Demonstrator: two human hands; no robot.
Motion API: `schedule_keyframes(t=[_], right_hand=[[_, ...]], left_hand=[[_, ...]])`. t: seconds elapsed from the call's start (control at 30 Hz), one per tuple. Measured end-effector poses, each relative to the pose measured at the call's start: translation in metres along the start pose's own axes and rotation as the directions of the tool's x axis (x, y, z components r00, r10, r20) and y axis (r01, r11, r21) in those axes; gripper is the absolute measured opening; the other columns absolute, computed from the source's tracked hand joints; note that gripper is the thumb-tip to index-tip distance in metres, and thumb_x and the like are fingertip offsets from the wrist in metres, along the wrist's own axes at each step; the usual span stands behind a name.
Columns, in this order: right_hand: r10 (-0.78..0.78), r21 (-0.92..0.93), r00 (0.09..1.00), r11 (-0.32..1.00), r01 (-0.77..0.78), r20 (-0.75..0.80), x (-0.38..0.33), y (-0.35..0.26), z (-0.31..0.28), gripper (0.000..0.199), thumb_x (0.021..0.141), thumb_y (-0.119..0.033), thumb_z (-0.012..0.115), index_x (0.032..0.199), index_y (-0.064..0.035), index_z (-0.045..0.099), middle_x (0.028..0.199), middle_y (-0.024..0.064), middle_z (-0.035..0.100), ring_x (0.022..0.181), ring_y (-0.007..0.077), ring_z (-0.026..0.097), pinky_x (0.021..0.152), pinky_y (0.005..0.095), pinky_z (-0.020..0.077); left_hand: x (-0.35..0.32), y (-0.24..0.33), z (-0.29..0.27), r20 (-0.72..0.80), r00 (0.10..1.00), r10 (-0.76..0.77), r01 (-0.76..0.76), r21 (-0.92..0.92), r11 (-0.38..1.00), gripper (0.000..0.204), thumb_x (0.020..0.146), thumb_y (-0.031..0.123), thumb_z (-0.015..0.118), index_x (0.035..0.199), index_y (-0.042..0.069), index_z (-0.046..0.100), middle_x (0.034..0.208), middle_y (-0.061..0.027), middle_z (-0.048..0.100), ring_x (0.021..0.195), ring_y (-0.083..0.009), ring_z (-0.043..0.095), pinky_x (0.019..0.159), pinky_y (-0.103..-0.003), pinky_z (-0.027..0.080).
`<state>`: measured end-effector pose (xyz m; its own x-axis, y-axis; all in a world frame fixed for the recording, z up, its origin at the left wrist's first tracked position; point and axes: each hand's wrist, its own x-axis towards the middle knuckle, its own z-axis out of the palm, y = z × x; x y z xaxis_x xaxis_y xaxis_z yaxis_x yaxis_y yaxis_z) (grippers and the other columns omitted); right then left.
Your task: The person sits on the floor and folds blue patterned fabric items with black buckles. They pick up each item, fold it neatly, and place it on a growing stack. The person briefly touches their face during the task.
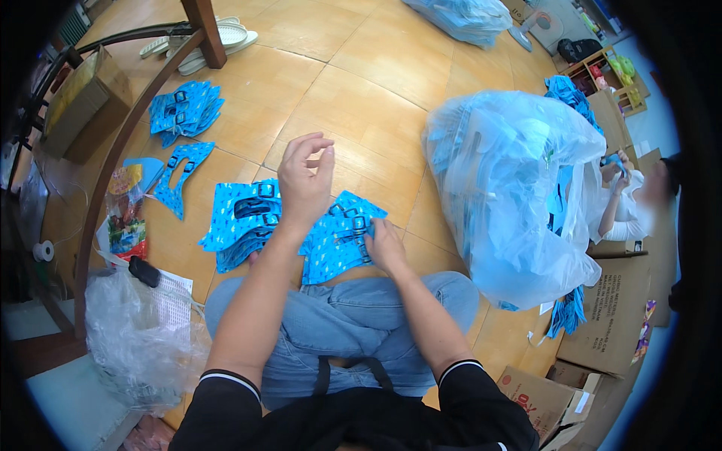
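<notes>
In the head view, a large translucent bag [489, 259] was set on the floor [361, 98] to the right of the right grip [386, 246], and blue pieces were pressed against its wall from inside. Another bluish bag [462, 19] was placed far beyond the left grip [304, 179], toward the right. A red-and-yellow printed packet [128, 222] and a crumpled clear bag [139, 338] were left well to the left of the left grip. By the right rim, cartons [605, 316] were stood; their contents could not be told.

The right stack [331, 252], of bright blue fabric with a small pale pattern and black buckles, was pinched at its right edge by the right grip. The left grip was held raised with fingers loosely curled, released. A similar left stack [233, 229], with a dark-edged opening, was laid just left of the left forearm. Farther left, a single cut-out piece [179, 177] and a fanned pile [184, 113] were spread.

Beyond the left grip, tan tiles were stretched out. This room was bounded by the large translucent bag on the right and a curved wooden bar [89, 210] on the left; behind both grips, it was closed off by jeans-clad crossed legs [331, 316].
</notes>
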<state>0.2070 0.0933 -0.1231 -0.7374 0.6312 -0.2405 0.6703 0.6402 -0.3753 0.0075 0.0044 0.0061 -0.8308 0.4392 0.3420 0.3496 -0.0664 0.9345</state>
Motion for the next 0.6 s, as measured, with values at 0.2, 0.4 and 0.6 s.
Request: schedule_keyframes(t=[0.2, 0.4, 0.6], right_hand=[[-0.003, 0.030, 0.991, 1.000, 0.007, -0.132, 0.005, -0.006, 0.001, 0.051, 0.081, -0.025, 0.072, 0.124, -0.0042, 0.053, 0.113, 0.0183, 0.056, 0.106, 0.0356, 0.056, 0.089, 0.0438, 0.0471], [0.084, 0.025, 0.996, 0.996, -0.083, -0.013, -0.004, -0.006, -0.029, 0.061, 0.076, -0.026, 0.076, 0.128, -0.0057, 0.052, 0.113, 0.0173, 0.055, 0.104, 0.0370, 0.057, 0.088, 0.0457, 0.0476], [0.046, 0.442, 0.997, 0.897, -0.014, -0.062, -0.004, -0.002, -0.130, 0.061, 0.075, -0.024, 0.078, 0.126, -0.0013, 0.055, 0.105, 0.0169, 0.057, 0.097, 0.0298, 0.059, 0.086, 0.0386, 0.0476]], left_hand=[[-0.001, -0.022, 0.007, 0.038, 0.997, -0.071, 0.068, 0.074, 0.995, 0.014, 0.089, 0.013, 0.064, 0.097, 0.002, 0.069, 0.112, -0.0131, 0.062, 0.092, -0.0182, 0.064, 0.068, -0.028, 0.055], [-0.002, -0.036, 0.006, 0.090, 0.989, -0.114, 0.110, 0.052, 0.993, 0.016, 0.089, 0.016, 0.064, 0.097, 0.003, 0.069, 0.106, -0.0109, 0.063, 0.089, -0.0170, 0.063, 0.064, -0.026, 0.051], [-0.003, -0.030, 0.006, 0.277, 0.899, -0.340, 0.346, 0.031, 0.938, 0.027, 0.092, 0.025, 0.064, 0.106, 0.002, 0.065, 0.107, -0.0099, 0.064, 0.092, -0.0145, 0.061, 0.067, -0.027, 0.051]])
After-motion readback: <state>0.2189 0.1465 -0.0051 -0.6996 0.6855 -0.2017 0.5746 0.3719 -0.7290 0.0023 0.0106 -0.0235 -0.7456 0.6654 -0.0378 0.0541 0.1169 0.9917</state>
